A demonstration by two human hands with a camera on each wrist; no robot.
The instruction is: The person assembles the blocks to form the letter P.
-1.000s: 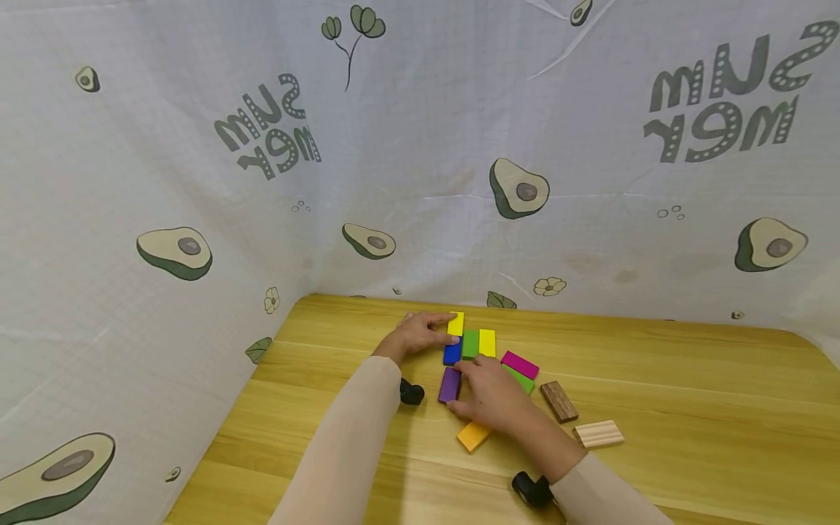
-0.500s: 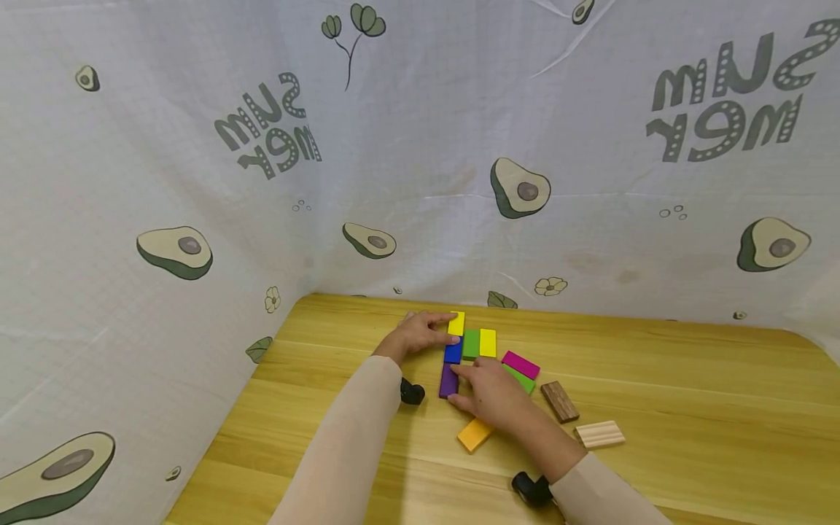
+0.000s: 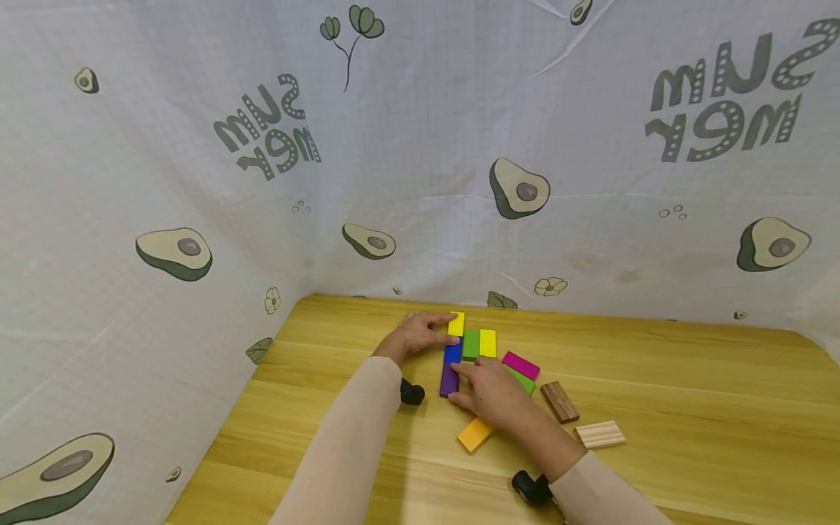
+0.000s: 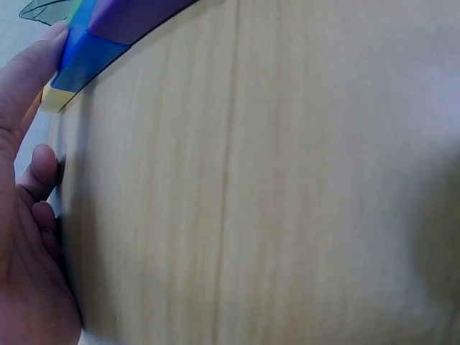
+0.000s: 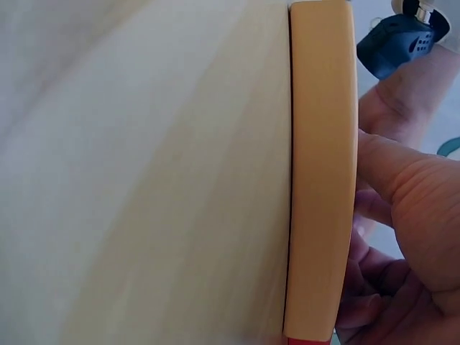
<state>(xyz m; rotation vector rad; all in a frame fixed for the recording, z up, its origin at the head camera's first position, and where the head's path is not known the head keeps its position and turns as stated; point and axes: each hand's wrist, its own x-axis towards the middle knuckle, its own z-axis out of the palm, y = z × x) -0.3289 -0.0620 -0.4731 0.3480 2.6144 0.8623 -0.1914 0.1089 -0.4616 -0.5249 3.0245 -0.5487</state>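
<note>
In the head view a yellow block (image 3: 459,324), a blue block (image 3: 453,353) and a purple block (image 3: 449,381) lie end to end in a column. My left hand (image 3: 416,335) rests a fingertip on the yellow block and its thumb on the blue one. My right hand (image 3: 492,390) pinches the purple block between thumb and index finger. The left wrist view shows my left hand (image 4: 32,244) against the blue block (image 4: 90,59), which meets the purple block (image 4: 136,16). In the right wrist view an orange block (image 5: 322,172) hides part of my right hand (image 5: 424,215).
Right of the column stand a green block (image 3: 471,344) and another yellow block (image 3: 488,343), side by side. Farther right lie a magenta block (image 3: 521,365), a light green block (image 3: 521,378), a brown block (image 3: 560,402) and a pale ridged block (image 3: 600,434). A printed cloth (image 3: 420,168) hangs behind.
The purple block has moved away from me with my right hand, closing the gap to the blue block, and has straightened slightly. My left hand has stayed in place.
</note>
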